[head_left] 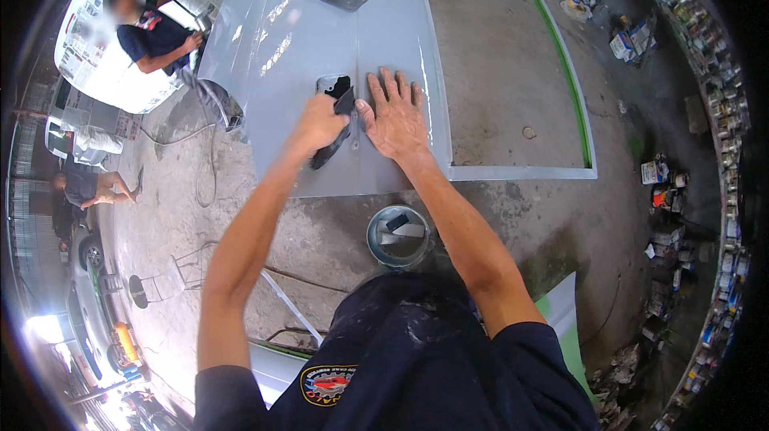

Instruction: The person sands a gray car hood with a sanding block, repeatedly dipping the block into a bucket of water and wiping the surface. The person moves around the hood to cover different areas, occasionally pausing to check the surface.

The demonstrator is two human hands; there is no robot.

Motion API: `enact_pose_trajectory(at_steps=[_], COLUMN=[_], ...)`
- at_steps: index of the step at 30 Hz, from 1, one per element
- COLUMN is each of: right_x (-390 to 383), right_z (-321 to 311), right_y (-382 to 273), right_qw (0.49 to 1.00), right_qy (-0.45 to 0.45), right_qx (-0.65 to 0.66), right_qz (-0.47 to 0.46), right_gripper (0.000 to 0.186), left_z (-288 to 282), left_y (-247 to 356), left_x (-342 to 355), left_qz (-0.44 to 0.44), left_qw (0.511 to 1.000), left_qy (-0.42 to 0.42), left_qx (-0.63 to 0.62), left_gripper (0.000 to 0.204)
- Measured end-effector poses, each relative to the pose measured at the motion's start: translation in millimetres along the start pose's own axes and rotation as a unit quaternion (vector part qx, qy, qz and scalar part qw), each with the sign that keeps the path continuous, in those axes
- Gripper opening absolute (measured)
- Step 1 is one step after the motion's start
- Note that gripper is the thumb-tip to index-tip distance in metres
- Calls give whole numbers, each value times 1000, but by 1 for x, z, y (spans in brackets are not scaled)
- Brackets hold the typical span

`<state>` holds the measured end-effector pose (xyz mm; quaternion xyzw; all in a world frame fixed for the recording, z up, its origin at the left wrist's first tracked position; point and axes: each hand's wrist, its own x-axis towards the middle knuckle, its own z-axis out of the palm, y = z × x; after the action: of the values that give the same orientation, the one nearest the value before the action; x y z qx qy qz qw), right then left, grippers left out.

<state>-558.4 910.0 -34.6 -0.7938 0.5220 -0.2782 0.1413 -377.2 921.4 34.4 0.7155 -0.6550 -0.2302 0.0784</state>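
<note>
Grey door panel lies beneath both hands. Left hand grips a dark sheet, just left of the flat, finger-spread right hand.

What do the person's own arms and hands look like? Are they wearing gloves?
No gloves: the left hand and right hand are bare, with no rings or watch that I can see. Both forearms are bare too. The short sleeves are dark navy, matching the shirt, which has pale smudges and a colourful round badge.
</note>
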Motion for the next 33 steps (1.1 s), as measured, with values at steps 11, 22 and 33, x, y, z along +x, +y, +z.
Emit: enact_pose_trajectory(at_steps=[11, 22, 33], right_x=[-1, -1, -4], right_z=[1, -4, 0], right_y=[2, 0, 2], right_qw=[1000, 999, 1000], right_qy=[30, 35, 23], right_qx=[1, 4, -4], right_qz=[-8, -2, 0], right_gripper=[63, 59, 61], left_z=[-64, -35, -52], left_y=[-31, -36, -56], left_x=[50, 93, 57], left_qz=[147, 243, 16], left_qw=[979, 957, 986], left_qy=[13, 81, 115], left_qx=[-138, 135, 117], left_gripper=[36, 37, 42])
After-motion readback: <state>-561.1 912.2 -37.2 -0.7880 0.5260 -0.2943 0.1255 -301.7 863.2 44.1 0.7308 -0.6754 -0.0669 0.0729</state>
